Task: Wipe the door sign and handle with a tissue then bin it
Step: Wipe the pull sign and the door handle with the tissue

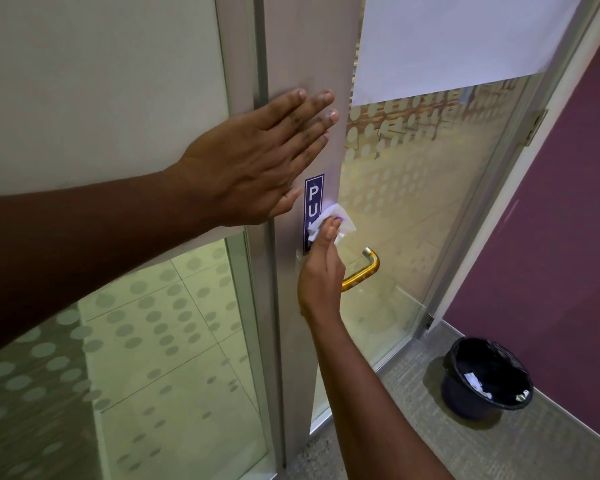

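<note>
A blue upright door sign (pixel 313 197) with white letters is stuck on the door's metal stile. My right hand (pixel 321 268) presses a white tissue (pixel 336 221) against the sign's lower part and hides its last letters. Just below and to the right, a brass door handle (pixel 362 270) sticks out; my right hand covers its inner end. My left hand (pixel 257 157) lies flat with fingers spread on the stile above the sign, holding nothing. A black-lined bin (pixel 487 377) stands on the floor at the lower right.
The glass door (pixel 413 202) has frosted dots and a white sheet (pixel 458 39) over its upper pane. A purple wall (pixel 551 237) stands to the right, behind the bin. Grey carpet (pixel 430 438) covers the floor. The bin holds some white scraps.
</note>
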